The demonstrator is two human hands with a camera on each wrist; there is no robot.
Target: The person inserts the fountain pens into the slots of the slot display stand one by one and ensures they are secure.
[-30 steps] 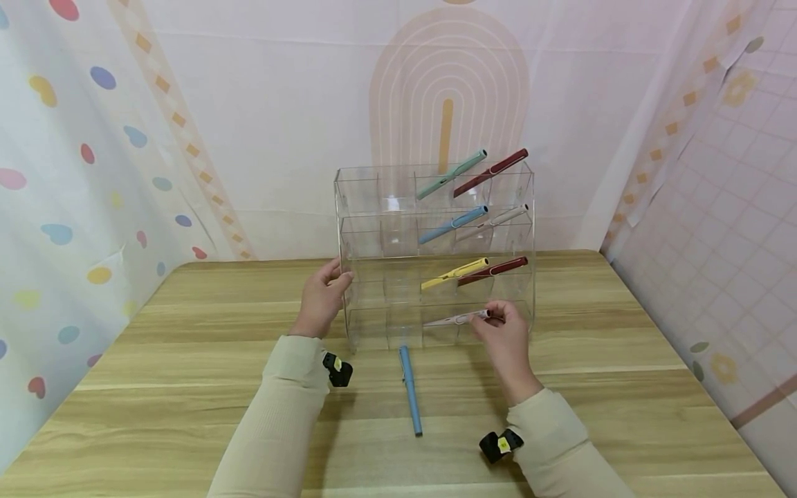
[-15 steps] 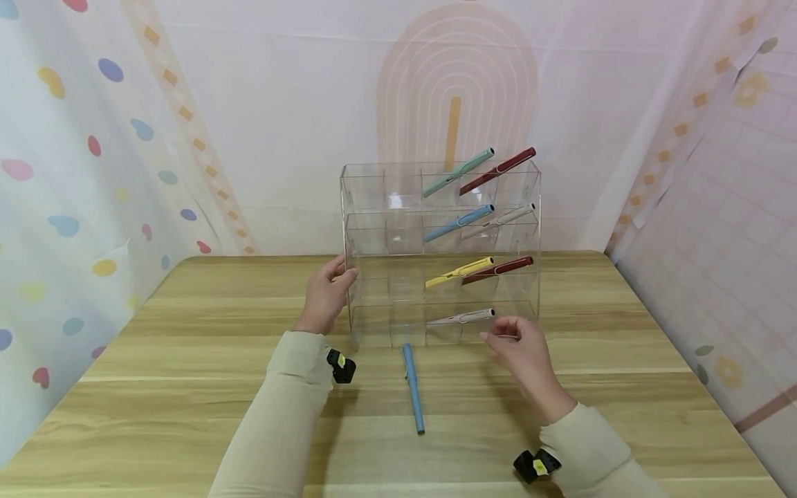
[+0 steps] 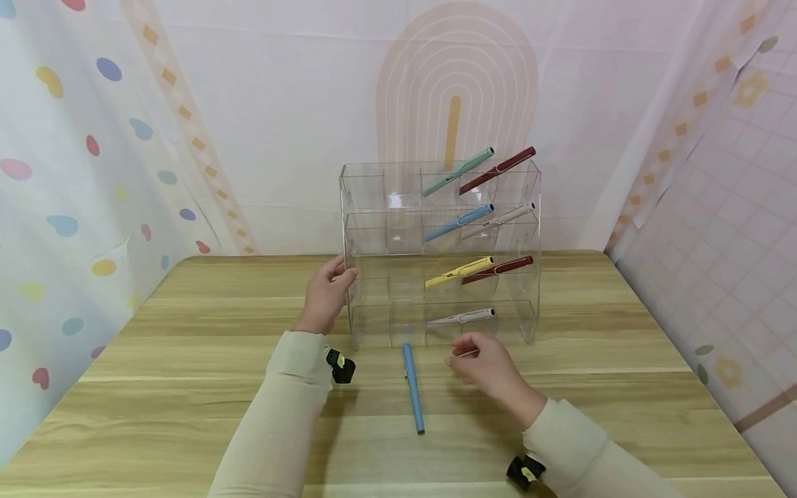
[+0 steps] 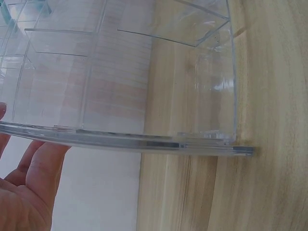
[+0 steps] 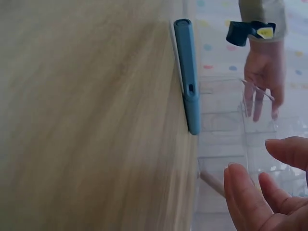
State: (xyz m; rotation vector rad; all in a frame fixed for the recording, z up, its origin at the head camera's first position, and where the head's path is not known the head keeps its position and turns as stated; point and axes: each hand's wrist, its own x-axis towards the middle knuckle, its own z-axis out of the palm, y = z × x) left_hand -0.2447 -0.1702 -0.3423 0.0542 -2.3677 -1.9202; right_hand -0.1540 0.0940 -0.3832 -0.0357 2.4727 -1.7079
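Observation:
A clear acrylic rack (image 3: pixel 373 242) with rows of slots stands on the wooden table. Its right slots hold several pens, among them a green pen (image 3: pixel 457 172), a yellow pen (image 3: pixel 459 272) and a pale pink pen (image 3: pixel 461 318) in the bottom row. My left hand (image 3: pixel 339 277) grips the rack's left wall, thumb on the front edge; the left wrist view shows the rack (image 4: pixel 144 72) close up above my palm. A blue pen (image 3: pixel 412 389) lies on the table in front of the rack. My right hand (image 3: pixel 461 353) hovers just right of it, fingers loosely curled, holding nothing.
The wooden table (image 3: pixel 187 360) stretches wide on both sides of the rack. Patterned cloth walls (image 3: pixel 75 173) close it in at the left, back and right. The rack's left slots (image 3: pixel 367 194) hold nothing.
My right hand let go of the pale pink pen in the bottom slot and drew back left and down toward the blue pen. The left hand stayed on the rack.

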